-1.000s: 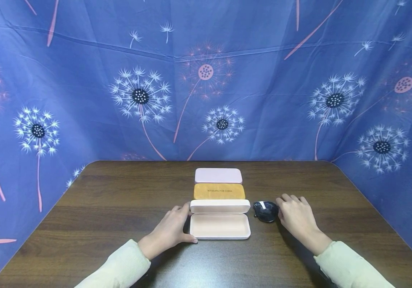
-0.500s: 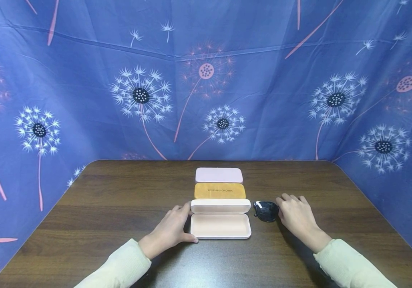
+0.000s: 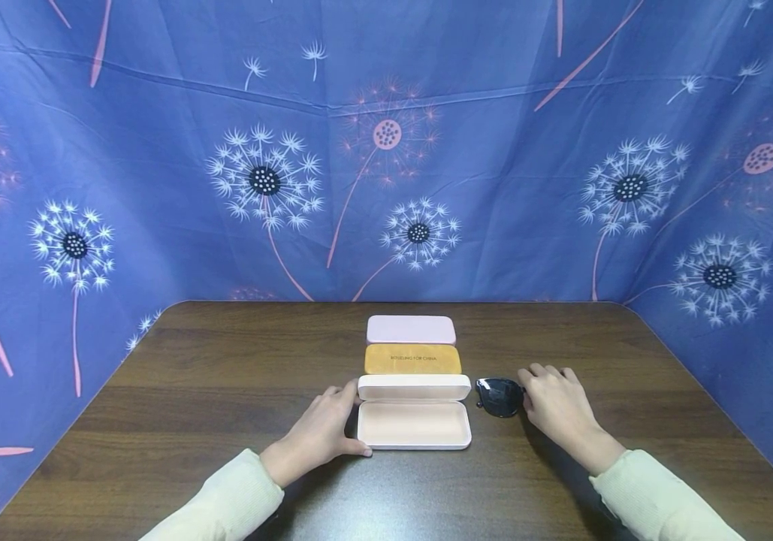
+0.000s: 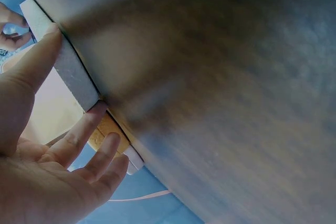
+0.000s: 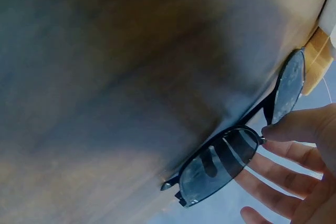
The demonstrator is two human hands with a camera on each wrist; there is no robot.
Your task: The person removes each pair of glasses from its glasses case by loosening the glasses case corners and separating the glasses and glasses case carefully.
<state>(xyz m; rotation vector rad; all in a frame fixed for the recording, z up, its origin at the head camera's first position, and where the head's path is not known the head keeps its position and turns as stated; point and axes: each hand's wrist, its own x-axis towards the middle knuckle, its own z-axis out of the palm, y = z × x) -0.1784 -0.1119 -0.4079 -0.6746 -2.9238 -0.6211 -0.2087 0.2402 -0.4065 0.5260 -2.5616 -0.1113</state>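
Observation:
An open white glasses case [image 3: 415, 427] lies in the middle of the table, its pale lining bare and its lid tilted back. At its left end, my left hand [image 3: 315, 436] holds it between the thumb at the front corner and the fingers by the lid. The left wrist view shows the thumb and a finger touching the case's side [image 4: 76, 66]. Just right of the case, dark-lensed sunglasses [image 3: 499, 397] are near the tabletop. My right hand [image 3: 562, 413] pinches these sunglasses [image 5: 215, 163] near the bridge; in the head view it hides their right half.
Directly behind the open case lie a yellow case [image 3: 413, 359] with dark lettering and a pink case [image 3: 411, 329]. The brown wooden table [image 3: 224, 361] ends at a blue dandelion-patterned cloth [image 3: 494, 150] behind and at the sides.
The sunglasses have tilted slightly in my right hand, so the reflection on the visible lens has shrunk. Both hands and the cases stay in place.

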